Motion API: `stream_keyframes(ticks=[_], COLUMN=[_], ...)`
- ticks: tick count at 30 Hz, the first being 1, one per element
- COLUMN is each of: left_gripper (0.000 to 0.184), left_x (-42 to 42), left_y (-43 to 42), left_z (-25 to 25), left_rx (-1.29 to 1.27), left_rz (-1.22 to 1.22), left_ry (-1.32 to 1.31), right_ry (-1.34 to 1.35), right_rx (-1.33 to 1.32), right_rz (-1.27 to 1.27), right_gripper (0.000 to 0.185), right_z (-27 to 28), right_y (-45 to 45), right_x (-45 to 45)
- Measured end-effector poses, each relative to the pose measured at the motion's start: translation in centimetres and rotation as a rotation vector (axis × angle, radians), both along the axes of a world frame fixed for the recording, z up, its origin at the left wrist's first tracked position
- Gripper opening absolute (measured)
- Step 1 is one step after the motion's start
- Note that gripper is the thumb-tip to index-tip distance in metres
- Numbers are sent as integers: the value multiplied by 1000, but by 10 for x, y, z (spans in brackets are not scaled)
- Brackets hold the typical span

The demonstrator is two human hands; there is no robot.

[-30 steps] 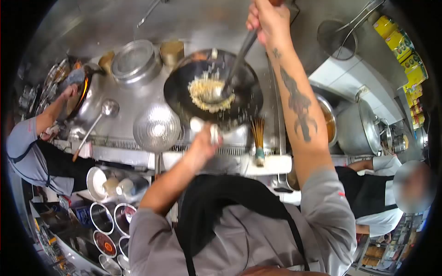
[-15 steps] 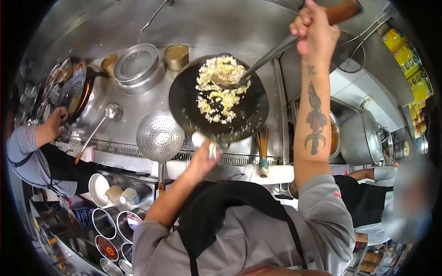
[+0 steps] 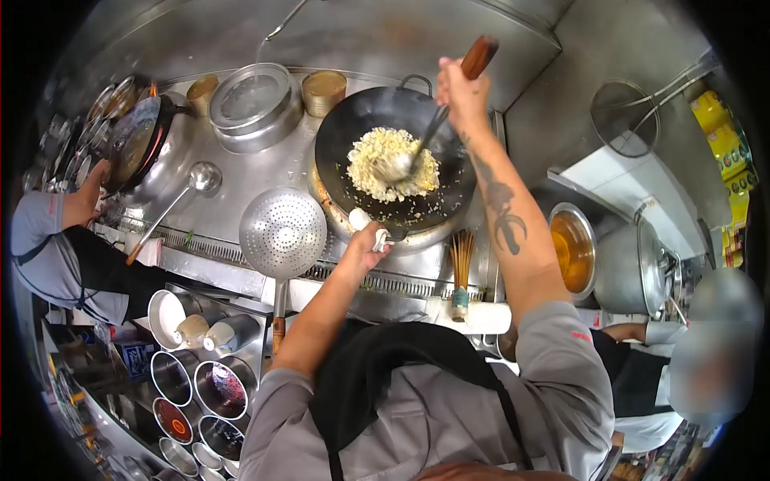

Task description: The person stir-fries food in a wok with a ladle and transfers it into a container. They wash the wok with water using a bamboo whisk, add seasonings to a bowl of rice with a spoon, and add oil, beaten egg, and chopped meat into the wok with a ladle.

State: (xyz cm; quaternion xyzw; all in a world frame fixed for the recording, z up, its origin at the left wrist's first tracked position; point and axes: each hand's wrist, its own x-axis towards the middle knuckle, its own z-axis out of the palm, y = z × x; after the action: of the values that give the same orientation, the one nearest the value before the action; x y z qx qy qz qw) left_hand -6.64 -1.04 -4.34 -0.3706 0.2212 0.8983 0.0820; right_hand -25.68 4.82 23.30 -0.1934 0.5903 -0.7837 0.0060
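A black wok [image 3: 333, 148] sits on the stove ring, holding a mound of rice and yellow egg [image 3: 375, 156]. My right hand [image 3: 465, 94] is closed round the shaft of a ladle [image 3: 431, 132], just below its wooden end. The ladle's bowl presses into the rice, partly buried. At the wok's near rim, my left hand [image 3: 366, 247] grips a folded white cloth [image 3: 360, 218] against the rim. Its fingers are partly hidden by the cloth.
A perforated strainer [image 3: 283, 228] lies left of the wok, with another ladle [image 3: 205, 177] beyond it. A bamboo brush [image 3: 460, 268] stands at the near right. A lidded pot [image 3: 253, 104] and tins are behind. Co-workers are at both sides.
The wok has dropped back onto its ring, and the scattered rice is gathered into one mound. My right hand has moved left and down with the ladle, now pushing into the rice.
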Motion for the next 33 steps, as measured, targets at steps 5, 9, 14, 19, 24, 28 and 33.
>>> stream_keyframes(ticks=[5, 9, 14, 19, 24, 28, 33], left_gripper=[9, 10, 9, 8, 8, 6, 15], left_x=[3, -1, 0, 2, -2, 0, 52], left_y=[2, 0, 2, 3, 3, 3, 42], left_z=[0, -7, -6, -10, -13, -3, 43], left_rx=[-18, -22, -19, 4, -12, -23, -47], left_rz=[23, 8, 2, -16, 14, -10, 2], left_ry=[17, 28, 20, -18, 25, 27, 48], right_ry=[176, 126, 160, 138, 64, 48, 70], right_rx=[-109, -19, -160, 11, -162, 3, -28], right_rz=[-73, -34, -23, 84, 148, 124, -74], right_gripper=[26, 24, 23, 23, 27, 25, 23], right_z=[8, -3, -9, -1, -19, 15, 3], right_y=[1, -11, -8, -20, -14, 13, 41], right_x=[-6, -10, 7, 15, 63, 62, 49])
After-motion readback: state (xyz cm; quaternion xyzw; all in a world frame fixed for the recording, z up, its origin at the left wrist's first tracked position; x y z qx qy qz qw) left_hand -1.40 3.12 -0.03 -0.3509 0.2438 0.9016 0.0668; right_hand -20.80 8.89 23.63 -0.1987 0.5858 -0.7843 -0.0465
